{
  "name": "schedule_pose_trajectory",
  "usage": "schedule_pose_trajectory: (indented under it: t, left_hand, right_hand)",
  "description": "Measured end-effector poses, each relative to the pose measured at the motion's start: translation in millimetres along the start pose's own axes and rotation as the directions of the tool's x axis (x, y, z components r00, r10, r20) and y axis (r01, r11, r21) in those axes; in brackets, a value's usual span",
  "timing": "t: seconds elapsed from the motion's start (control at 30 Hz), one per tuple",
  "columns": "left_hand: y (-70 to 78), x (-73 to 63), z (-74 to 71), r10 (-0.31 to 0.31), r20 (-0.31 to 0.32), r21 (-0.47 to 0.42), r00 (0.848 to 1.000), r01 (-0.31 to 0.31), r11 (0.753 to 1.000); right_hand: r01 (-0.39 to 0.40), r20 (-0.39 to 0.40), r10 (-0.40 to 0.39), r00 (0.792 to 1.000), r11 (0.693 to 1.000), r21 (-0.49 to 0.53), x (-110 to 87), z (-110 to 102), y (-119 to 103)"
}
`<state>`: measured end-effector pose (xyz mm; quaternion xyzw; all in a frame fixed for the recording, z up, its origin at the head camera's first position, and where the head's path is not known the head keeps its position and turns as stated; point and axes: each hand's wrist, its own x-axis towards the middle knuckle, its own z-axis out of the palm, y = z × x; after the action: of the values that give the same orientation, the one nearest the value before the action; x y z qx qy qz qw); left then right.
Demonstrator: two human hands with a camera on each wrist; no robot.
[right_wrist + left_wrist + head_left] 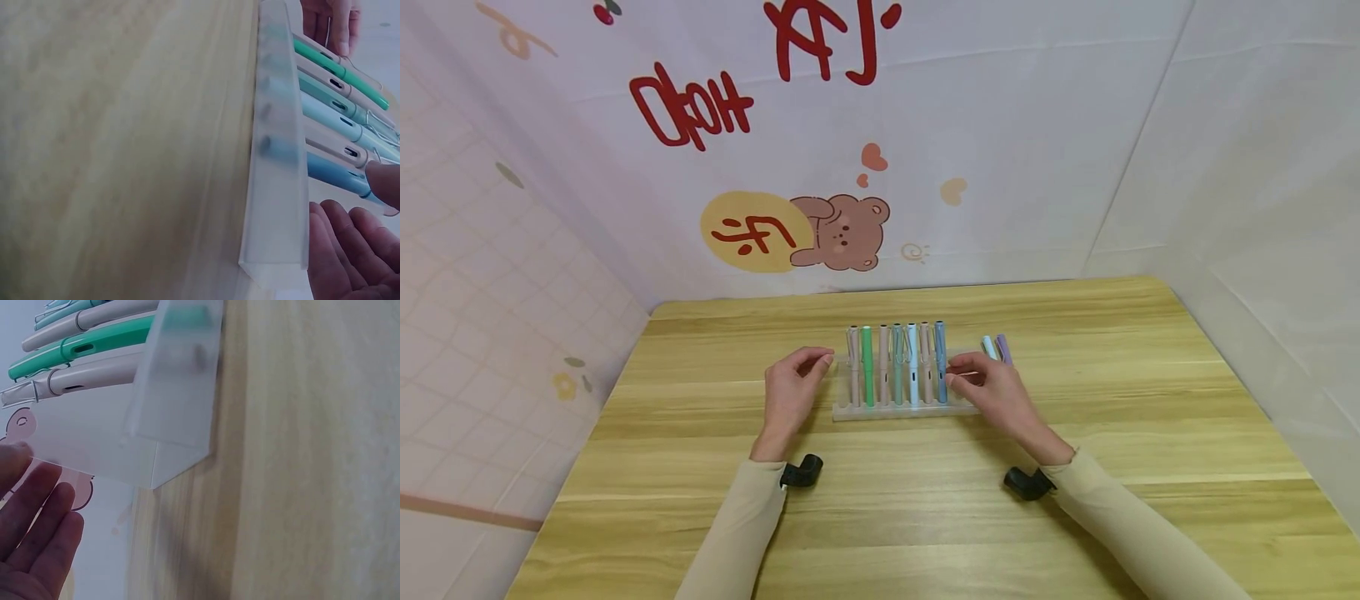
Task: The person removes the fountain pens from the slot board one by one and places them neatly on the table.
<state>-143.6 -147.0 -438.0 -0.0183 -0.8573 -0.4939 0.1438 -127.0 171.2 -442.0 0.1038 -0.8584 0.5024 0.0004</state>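
A clear frosted pen stand holds several upright pens in a row. From the left come a beige pen, a green pen, another beige one, a teal pen, a light blue pen, a third beige one and a blue pen. My left hand pinches the back panel's upper left edge between thumb and index finger; the other fingers hang loosely in the left wrist view. My right hand is beside the blue pen, thumb and fingers apart; whether they touch it is unclear.
Behind my right hand are a pale blue pen and a purple pen, partly hidden by it. The wood-grain table meets a printed white cloth at its back edge. Each wrist carries a black camera.
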Motion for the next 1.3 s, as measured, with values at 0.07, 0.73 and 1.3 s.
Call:
schedule_pose_trajectory:
  t: [0.07,0.73,1.3]
  left_hand:
    - [0.5,-0.1,0.1,0.008,-0.007,0.003,1.0,-0.008,1.0]
    - [-0.3,-0.9,3.8,0.031,-0.035,0.032,0.999,-0.03,0.999]
    - [0.1,-3.3,3.3,0.019,-0.043,0.039,0.999,-0.017,0.999]
  right_hand:
    - [-0.003,0.007,0.003,1.0,1.0,0.005,0.8,1.0,1.0]
    - [-0.034,0.014,0.035,0.999,0.997,-0.062,3.2,7.0,-1.1]
    - [-0.018,-0.027,0.018,0.999,1.0,-0.013,1.3,8.9,-4.6]
